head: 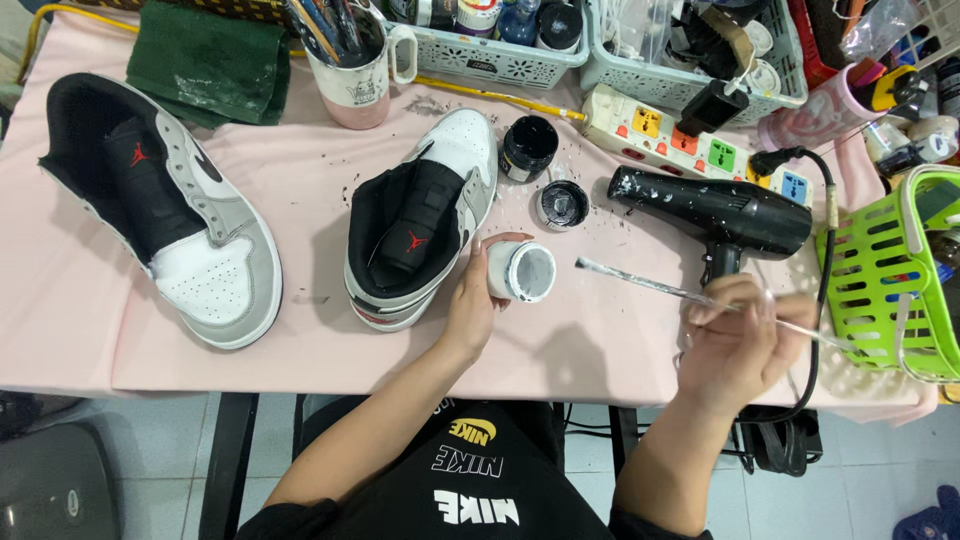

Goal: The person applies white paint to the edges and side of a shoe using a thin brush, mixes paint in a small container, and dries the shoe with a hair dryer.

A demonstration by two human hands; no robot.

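Left hand [472,300], fingers closed around a small open white paint jar [524,271] at frame centre, beside a grey-and-white sneaker [425,215] on the pink tabletop [320,340]. Right hand [735,335], fingers gripping a thin paintbrush [640,281], lies below a black hair dryer [720,212].

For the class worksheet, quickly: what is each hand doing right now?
Left hand: closed around a small white paint jar, tilted.
Right hand: closed on a thin paint-flecked brush.

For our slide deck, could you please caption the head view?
Left hand holds a small paint jar beside a sneaker; right hand holds a paintbrush.
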